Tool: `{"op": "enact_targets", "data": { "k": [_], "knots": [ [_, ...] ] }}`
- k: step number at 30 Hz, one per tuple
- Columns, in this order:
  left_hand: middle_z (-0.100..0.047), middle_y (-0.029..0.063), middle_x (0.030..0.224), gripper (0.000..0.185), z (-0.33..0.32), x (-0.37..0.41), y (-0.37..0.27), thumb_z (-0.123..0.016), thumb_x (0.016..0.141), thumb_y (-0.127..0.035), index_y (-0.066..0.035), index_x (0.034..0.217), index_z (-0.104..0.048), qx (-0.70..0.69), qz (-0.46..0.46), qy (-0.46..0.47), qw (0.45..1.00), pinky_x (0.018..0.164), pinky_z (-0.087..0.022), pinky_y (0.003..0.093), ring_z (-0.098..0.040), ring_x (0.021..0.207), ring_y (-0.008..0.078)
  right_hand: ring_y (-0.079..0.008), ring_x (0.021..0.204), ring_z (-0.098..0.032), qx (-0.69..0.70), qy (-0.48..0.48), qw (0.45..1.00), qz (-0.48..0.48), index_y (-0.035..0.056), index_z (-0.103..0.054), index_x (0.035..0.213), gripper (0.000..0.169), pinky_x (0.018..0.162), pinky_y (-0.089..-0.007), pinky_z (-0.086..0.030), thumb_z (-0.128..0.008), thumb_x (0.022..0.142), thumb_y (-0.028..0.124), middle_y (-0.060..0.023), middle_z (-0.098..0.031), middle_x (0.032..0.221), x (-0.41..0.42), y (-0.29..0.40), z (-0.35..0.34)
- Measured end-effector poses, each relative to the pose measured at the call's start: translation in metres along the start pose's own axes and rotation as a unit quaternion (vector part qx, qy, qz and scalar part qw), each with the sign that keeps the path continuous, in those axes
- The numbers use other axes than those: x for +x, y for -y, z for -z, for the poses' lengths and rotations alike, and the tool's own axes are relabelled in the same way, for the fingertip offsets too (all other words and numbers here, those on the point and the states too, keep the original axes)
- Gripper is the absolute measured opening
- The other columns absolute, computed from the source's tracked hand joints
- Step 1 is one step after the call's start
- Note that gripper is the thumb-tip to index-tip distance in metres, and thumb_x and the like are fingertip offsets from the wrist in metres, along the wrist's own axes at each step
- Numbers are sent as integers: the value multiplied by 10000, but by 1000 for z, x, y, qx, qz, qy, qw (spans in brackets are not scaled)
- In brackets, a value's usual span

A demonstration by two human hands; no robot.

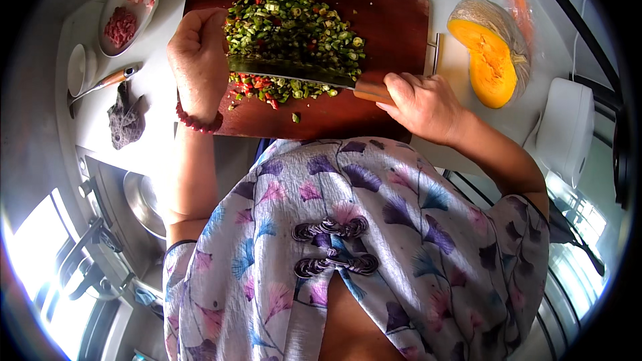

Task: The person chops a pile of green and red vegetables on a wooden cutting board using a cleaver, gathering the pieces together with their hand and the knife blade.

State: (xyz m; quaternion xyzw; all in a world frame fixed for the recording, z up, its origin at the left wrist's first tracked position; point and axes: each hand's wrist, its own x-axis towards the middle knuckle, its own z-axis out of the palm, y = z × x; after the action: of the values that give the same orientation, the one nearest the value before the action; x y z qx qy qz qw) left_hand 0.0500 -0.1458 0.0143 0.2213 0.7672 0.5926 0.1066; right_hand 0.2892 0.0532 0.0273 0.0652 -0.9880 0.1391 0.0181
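A kitchen cleaver (288, 71) lies level across a heap of chopped green and red chili peppers (296, 20) on a dark reddish wooden cutting board (396, 25). My right hand (424, 105) is closed around its wooden handle (371, 92). At the far end of the blade, my left hand (199, 50) grips near the tip with curled fingers. Pepper pieces show on both sides of the blade, and part of its left end is hidden by my left hand. A red bead bracelet (196, 120) circles my left wrist.
On the right sit a cut pumpkin (494, 67) and a plastic-wrapped orange item (519, 10). A plate (106, 42) of raw meat, a white bowl (80, 67), a wooden-handled utensil (114, 76) and a crumpled dark cloth-like item (125, 123) line the left. A sink (108, 173) is at lower left.
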Motion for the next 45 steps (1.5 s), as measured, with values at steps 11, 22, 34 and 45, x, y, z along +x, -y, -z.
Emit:
{"op": "enact_targets", "data": {
  "k": [11,22,34,45],
  "knots": [
    [-537,-6,598,111,-36,2,4,-574,888,-74,17,851,-624,-50,10,-33,998,475,-365,207,-456,527,43,-308,555,-569,-87,24,993,77,52,-407,809,337,477,-397,-454,-707,764,199,-106,-507,626,18,-46,74],
    [-549,1,607,76,-43,-11,-8,-593,874,-51,12,852,-627,16,-14,-36,999,484,-378,212,-462,539,43,-288,585,-573,-46,0,996,78,46,-430,879,355,496,-371,-453,-728,727,164,-97,-526,677,1,-68,33],
    [-539,-7,583,116,-47,8,1,-589,878,-88,19,856,-628,23,-26,-48,998,472,-364,203,-450,514,46,-319,553,-563,-39,12,995,90,56,-394,807,326,492,-398,-461,-691,785,189,-107,-504,613,15,-88,26],
    [-529,-8,581,132,-37,14,4,-582,879,-86,24,823,-629,26,11,-27,999,486,-362,206,-449,522,45,-300,538,-562,-65,24,995,79,57,-421,839,313,480,-388,-453,-693,781,201,-98,-505,623,22,-68,51]
  ]
}}
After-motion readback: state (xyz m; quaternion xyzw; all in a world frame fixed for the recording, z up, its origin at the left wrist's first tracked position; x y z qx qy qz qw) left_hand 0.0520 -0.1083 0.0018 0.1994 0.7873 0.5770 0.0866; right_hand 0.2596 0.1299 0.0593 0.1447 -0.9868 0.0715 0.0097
